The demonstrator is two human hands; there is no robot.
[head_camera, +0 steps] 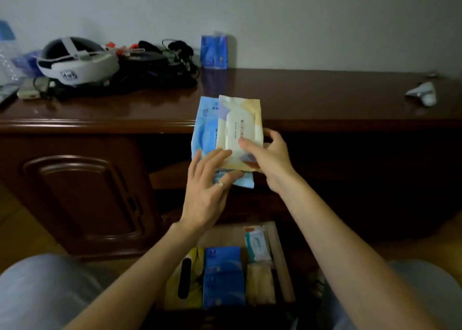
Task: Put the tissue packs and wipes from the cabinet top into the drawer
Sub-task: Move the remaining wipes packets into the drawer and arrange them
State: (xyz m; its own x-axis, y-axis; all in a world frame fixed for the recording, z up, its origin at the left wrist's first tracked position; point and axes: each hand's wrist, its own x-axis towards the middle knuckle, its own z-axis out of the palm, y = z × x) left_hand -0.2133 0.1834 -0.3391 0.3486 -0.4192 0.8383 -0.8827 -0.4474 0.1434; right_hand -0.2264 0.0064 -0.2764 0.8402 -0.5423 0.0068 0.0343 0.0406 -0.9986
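The dark wooden cabinet (325, 97) fills most of the view, with a plain pale wall (300, 17) behind it and a carved door (82, 199) on its left front. In front of the cabinet edge, above the open drawer (281, 262), two wipes packs are held together in the air: a blue wipes pack (205, 134) behind and a yellow wipes pack (240, 127) in front, partly covering it. The right hand (271, 154) grips the yellow pack, with the thumb on its white lid and the fingers behind. The left hand (207, 192) is open, its fingers spread and lying flat on the lower part of both packs; a ring is on one finger. Inside the drawer lie a yellow tissue box (185, 279), blue tissue packs (222, 277) and a small green-white pack (257, 244), side by side. On the cabinet top, a blue tissue pack (214, 52) stands upright near the wall. At the left are a white headset (75, 59) and black cables (155, 64).
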